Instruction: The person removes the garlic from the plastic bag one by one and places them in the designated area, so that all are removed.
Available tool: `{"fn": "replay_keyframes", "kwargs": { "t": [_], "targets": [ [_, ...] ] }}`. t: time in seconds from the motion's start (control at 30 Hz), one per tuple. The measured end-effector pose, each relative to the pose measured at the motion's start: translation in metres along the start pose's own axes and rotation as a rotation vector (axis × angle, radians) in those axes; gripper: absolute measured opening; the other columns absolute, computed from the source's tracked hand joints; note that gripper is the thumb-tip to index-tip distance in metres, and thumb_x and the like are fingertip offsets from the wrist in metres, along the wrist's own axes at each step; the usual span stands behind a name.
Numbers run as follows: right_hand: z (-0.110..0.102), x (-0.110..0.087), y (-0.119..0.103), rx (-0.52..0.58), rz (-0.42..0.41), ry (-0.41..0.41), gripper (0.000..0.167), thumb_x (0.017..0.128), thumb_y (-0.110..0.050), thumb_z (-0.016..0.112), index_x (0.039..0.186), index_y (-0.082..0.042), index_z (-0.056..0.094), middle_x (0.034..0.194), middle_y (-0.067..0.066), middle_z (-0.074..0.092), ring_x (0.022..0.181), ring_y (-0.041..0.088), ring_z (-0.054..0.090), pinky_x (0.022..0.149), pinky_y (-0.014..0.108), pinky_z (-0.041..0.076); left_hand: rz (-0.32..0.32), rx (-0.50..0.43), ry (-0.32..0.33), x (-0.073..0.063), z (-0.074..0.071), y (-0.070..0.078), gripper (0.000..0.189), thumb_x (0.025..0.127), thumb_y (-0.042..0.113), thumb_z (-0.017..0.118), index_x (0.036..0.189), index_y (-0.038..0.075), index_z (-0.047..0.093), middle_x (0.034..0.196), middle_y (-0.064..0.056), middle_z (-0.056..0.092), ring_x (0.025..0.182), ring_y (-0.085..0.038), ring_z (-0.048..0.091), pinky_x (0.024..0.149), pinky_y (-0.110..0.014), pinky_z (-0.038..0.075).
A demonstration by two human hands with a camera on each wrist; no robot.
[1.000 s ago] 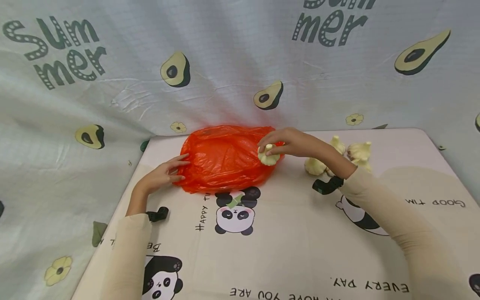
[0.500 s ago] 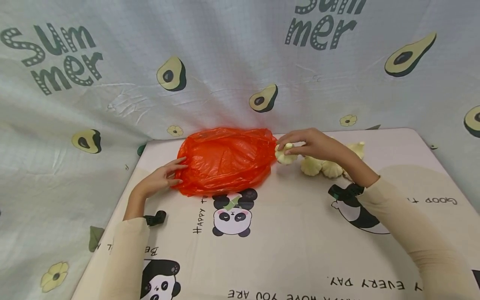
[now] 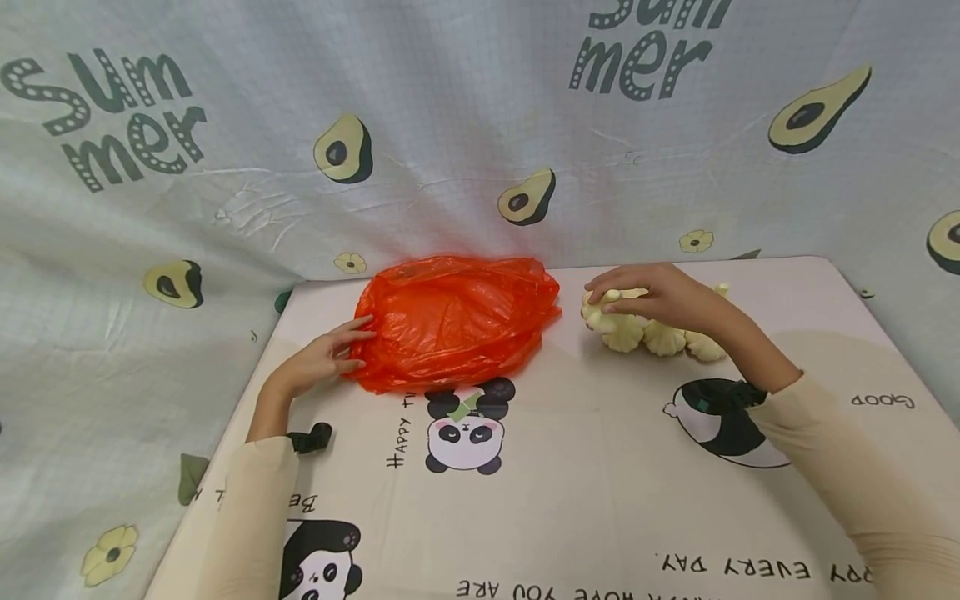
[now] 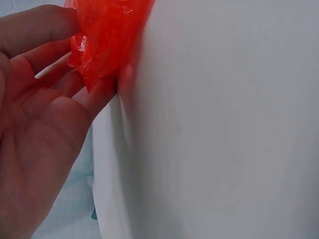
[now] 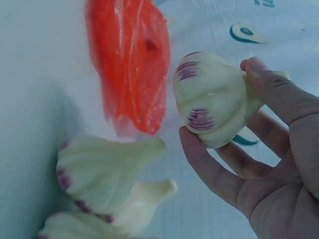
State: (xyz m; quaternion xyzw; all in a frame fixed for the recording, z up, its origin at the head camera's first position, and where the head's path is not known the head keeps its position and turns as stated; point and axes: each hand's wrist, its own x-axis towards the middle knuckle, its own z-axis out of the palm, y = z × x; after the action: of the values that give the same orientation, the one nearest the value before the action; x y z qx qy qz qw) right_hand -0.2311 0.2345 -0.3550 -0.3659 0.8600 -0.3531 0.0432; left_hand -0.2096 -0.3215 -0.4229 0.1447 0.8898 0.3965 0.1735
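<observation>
At the left end of the red plastic bag (image 3: 450, 321), my left hand (image 3: 318, 358) holds the bag's edge; in the left wrist view, a crumpled edge of the bag (image 4: 107, 45) lies between its thumb and fingers. Over at the right, my right hand (image 3: 667, 296) pinches a garlic bulb (image 5: 212, 99) between thumb and fingertips, its stem toward the palm. That bulb is pale with purple streaks. It is just above and left of other garlic bulbs (image 3: 663, 337) on the table, some partly hidden behind the right hand and forearm.
The table (image 3: 562, 483) wears a light cover printed with pandas and lettering. Behind it hangs a pale curtain (image 3: 450, 125) with avocado prints, close to the table's back edge. Small dark cameras (image 3: 311, 437) are strapped at the wrists.
My right hand has moved right with the garlic bulb, from over the bag's right end to beside the other bulbs. The left hand stays on the bag's left edge.
</observation>
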Motion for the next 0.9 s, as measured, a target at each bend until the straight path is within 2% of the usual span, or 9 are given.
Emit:
{"fn": "replay_keyframes", "kwargs": {
  "t": [0.13,0.27,0.4,0.63,0.83,0.9],
  "targets": [
    [-0.005,-0.013,0.001,-0.011,0.016,0.034,0.023,0.093,-0.013,0.075,0.112,-0.025,0.077,0.128,-0.001,0.070,0.118,0.010,0.062,0.079,0.022,0.056,-0.008,-0.001,-0.004,0.000,0.000,0.001,0.052,0.096,0.003,0.063,0.147,0.002,0.052,0.169,-0.008,0.021,0.155,-0.039,0.009,0.120,-0.065,0.017],
    [-0.010,-0.026,0.005,-0.052,-0.002,0.082,0.026,0.091,-0.009,0.076,0.112,-0.024,0.077,0.125,-0.002,0.071,0.119,-0.002,0.058,0.090,0.013,0.049,-0.006,0.000,-0.011,0.001,0.000,0.001,0.052,0.096,0.004,0.063,0.147,0.002,0.052,0.169,-0.008,0.021,0.155,-0.039,0.009,0.120,-0.064,0.018],
    [-0.012,-0.037,0.010,-0.057,-0.006,0.115,0.028,0.090,-0.004,0.075,0.111,-0.023,0.077,0.125,0.001,0.071,0.118,-0.009,0.056,0.090,0.011,0.048,0.000,0.008,-0.010,0.001,-0.001,0.000,0.052,0.096,0.003,0.063,0.146,0.002,0.052,0.168,-0.009,0.022,0.155,-0.039,0.009,0.120,-0.064,0.017],
    [-0.012,-0.053,0.010,-0.072,0.022,0.136,0.030,0.089,-0.004,0.076,0.112,-0.023,0.077,0.127,0.004,0.070,0.119,-0.013,0.052,0.088,0.011,0.047,0.000,0.016,-0.015,0.001,0.000,0.001,0.052,0.096,0.003,0.063,0.147,0.002,0.052,0.168,-0.010,0.021,0.155,-0.040,0.009,0.120,-0.065,0.017],
    [-0.005,-0.063,0.010,-0.074,0.021,0.132,0.031,0.089,-0.003,0.076,0.112,-0.024,0.078,0.126,0.003,0.070,0.116,-0.012,0.054,0.075,0.013,0.047,-0.001,0.020,-0.014,0.001,0.000,0.001,0.052,0.096,0.004,0.063,0.147,0.003,0.052,0.168,-0.009,0.021,0.155,-0.039,0.010,0.120,-0.064,0.018],
    [-0.002,-0.065,0.011,-0.056,0.005,0.128,0.033,0.088,-0.002,0.077,0.113,-0.022,0.078,0.125,0.004,0.071,0.117,-0.013,0.054,0.075,0.013,0.048,-0.001,0.018,-0.014,0.000,0.000,0.001,0.052,0.096,0.004,0.063,0.147,0.003,0.052,0.168,-0.009,0.021,0.155,-0.039,0.010,0.120,-0.064,0.019]
  ]
}}
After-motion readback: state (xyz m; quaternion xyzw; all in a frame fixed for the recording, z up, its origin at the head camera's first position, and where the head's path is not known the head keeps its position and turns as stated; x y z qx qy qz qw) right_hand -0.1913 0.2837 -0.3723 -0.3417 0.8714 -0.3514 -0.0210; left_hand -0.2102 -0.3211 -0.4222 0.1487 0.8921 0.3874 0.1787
